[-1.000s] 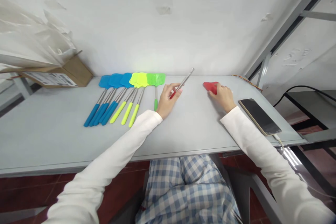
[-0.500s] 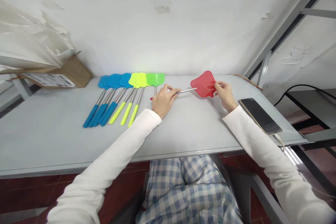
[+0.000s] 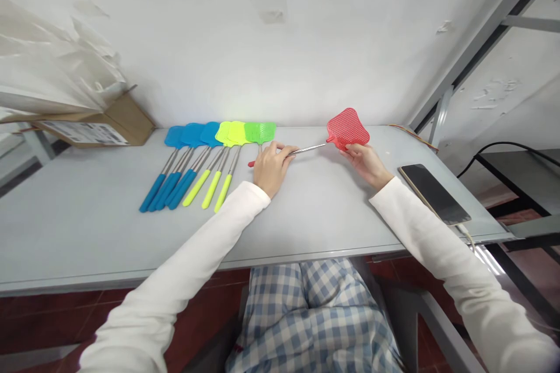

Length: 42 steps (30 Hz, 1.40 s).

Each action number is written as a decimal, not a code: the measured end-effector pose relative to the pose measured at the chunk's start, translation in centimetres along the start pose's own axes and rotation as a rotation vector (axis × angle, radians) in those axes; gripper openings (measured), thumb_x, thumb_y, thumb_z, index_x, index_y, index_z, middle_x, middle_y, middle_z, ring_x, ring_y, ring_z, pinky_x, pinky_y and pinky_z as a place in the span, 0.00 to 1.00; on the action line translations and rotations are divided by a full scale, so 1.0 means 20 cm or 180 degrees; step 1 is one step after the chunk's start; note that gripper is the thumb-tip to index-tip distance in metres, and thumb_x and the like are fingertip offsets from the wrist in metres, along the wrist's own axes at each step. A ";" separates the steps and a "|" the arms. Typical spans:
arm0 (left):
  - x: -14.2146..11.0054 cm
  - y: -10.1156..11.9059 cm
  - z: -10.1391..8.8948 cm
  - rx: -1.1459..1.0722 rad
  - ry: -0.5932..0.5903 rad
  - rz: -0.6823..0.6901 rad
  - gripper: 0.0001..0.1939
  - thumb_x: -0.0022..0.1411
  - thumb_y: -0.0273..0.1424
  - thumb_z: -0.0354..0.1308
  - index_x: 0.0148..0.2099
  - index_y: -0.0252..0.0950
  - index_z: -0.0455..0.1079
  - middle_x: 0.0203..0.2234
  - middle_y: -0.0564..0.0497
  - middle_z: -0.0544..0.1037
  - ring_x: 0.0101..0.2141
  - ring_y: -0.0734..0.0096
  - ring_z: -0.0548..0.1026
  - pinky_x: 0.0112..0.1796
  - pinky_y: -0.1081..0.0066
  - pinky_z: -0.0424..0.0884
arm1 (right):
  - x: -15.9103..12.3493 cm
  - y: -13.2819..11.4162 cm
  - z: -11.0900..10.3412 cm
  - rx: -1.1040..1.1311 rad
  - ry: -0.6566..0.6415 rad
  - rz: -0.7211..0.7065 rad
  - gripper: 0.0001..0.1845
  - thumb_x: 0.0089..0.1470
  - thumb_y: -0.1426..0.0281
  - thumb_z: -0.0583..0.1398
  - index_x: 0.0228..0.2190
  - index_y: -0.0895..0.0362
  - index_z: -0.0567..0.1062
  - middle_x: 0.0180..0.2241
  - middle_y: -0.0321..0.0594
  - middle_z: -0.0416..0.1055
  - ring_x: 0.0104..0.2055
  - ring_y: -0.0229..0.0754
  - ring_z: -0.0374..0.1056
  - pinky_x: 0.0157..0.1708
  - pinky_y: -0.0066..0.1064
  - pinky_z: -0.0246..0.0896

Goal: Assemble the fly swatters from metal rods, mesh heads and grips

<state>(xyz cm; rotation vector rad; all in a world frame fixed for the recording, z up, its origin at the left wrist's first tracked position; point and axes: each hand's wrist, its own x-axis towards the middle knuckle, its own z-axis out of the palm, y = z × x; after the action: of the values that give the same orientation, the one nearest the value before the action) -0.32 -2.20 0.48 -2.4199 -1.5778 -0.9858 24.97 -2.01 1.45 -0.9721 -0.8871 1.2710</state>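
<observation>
My left hand (image 3: 272, 168) is closed around a thin metal rod (image 3: 308, 148), whose red handle end (image 3: 251, 164) pokes out at the left. Pinched at its lower edge by my right hand (image 3: 366, 163) is a red perforated fly swatter head (image 3: 347, 127). Its narrow neck points left at the rod's tip; whether the two touch I cannot tell. Just left of my left hand lie yellow fly swatters (image 3: 212, 188) and, beyond them, blue fly swatters (image 3: 172, 189), overlapping in a row. A green fly swatter head (image 3: 260, 132) ends the row, its lower part hidden behind my left hand.
A phone (image 3: 434, 193) with a white cable lies on the grey table (image 3: 306, 221) to the right. At the far left stands an open cardboard box (image 3: 118, 122). Thin coloured wires (image 3: 413, 135) lie at the back right, near a metal frame. A white wall rises behind.
The red swatter head has turned and shifted slightly right and up, so its neck now faces the rod's tip. My right hand has moved to its lower edge. My left hand has barely moved.
</observation>
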 end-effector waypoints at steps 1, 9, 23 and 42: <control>0.00 0.00 0.00 -0.0009 0.0014 -0.0004 0.15 0.68 0.35 0.51 0.52 0.44 0.74 0.41 0.46 0.74 0.40 0.63 0.73 0.42 0.65 0.66 | 0.00 0.00 0.00 -0.0002 -0.0035 0.0003 0.07 0.41 0.73 0.66 0.28 0.54 0.77 0.39 0.36 0.79 0.48 0.44 0.73 0.53 0.37 0.68; 0.00 0.01 0.00 -0.0110 0.0021 -0.0047 0.14 0.68 0.35 0.52 0.52 0.43 0.74 0.41 0.47 0.74 0.41 0.63 0.73 0.43 0.65 0.67 | 0.00 0.02 0.00 -0.0039 -0.0191 -0.0071 0.08 0.43 0.72 0.66 0.31 0.53 0.78 0.40 0.36 0.79 0.48 0.43 0.73 0.54 0.36 0.68; -0.02 0.07 -0.05 0.0078 -0.0331 -0.0279 0.18 0.70 0.38 0.49 0.56 0.46 0.72 0.41 0.48 0.76 0.41 0.65 0.74 0.34 0.70 0.64 | -0.02 0.02 0.04 0.0026 -0.0076 -0.0135 0.10 0.41 0.70 0.68 0.29 0.52 0.76 0.38 0.34 0.78 0.47 0.42 0.74 0.52 0.36 0.69; 0.00 0.05 -0.09 0.0194 -0.0128 0.0010 0.20 0.71 0.40 0.44 0.56 0.49 0.72 0.40 0.48 0.76 0.37 0.67 0.73 0.29 0.69 0.60 | -0.06 -0.08 0.02 -0.0459 -0.0486 -0.0299 0.14 0.42 0.62 0.70 0.34 0.52 0.78 0.41 0.39 0.79 0.46 0.47 0.75 0.53 0.41 0.67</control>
<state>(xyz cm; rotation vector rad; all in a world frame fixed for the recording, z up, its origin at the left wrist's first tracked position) -0.27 -3.44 2.24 -2.4154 -1.5918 -0.8805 24.95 -3.33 3.07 -0.9431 -1.1431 1.2259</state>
